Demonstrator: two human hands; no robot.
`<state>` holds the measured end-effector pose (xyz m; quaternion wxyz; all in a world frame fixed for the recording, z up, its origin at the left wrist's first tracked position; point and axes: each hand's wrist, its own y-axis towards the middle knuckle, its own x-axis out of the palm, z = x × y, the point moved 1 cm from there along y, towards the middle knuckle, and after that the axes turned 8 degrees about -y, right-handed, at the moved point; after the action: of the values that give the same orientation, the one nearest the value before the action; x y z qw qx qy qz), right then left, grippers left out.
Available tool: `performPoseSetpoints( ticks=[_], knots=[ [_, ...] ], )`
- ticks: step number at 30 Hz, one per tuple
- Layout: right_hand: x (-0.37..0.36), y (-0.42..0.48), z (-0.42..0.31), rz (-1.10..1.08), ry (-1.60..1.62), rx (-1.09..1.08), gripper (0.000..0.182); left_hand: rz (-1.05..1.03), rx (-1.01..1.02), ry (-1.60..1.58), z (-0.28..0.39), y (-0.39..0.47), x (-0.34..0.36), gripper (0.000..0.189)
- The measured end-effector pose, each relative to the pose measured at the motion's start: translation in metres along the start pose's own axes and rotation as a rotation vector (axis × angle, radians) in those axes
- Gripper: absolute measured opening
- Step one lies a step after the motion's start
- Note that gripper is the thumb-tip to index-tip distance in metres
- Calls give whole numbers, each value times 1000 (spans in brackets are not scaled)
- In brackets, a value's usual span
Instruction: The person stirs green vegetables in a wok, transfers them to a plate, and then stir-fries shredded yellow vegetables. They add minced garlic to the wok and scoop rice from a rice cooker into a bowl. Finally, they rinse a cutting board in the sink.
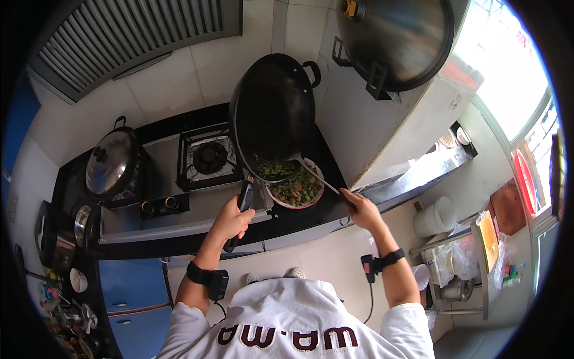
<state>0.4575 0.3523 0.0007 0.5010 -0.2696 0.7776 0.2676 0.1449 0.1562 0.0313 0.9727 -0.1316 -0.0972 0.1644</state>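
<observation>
My left hand (232,218) grips the black long handle of a dark wok (273,107), which is tipped steeply above the counter. In my right hand (365,212) is the dark handle of a metal spatula (320,177); its blade meets the lower rim of the wok, where green chopped food lies. Directly below stands a white bowl with a red rim (296,207), filled with chopped greens and brownish pieces (293,188). Part of the bowl is hidden by the wok.
Left of the wok is a gas burner (210,158) with a foil-lined tray. A lidded pot (112,164) stands at the hob's far left. A tiled partition (381,116) rises on the right, with a large wok lid (399,40) hung on it. A wire-shelf rack (477,269) is at the right.
</observation>
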Motion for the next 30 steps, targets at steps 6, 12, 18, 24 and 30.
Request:
performPoseSetpoints(
  ticks=[6, 12, 18, 24, 30],
  knots=[
    [-73, -7, -25, -76, -288, 45, 50, 5, 0, 49, -2, 6, 0, 35],
    [-90, -18, -27, -52, -346, 88, 49, 38, 36, 90, -8, 11, -4, 37],
    [-29, 10, -7, -17, 323, 44, 49, 4, 11, 34, 0, 10, 4, 31],
    [-1, 28, -22, -177, 510, 38, 50, -9, 14, 4, 0, 7, -1, 26],
    [-52, -6, 10, -85, 3, 16, 50, -4, 55, -9, 0, 12, -2, 19]
  ],
)
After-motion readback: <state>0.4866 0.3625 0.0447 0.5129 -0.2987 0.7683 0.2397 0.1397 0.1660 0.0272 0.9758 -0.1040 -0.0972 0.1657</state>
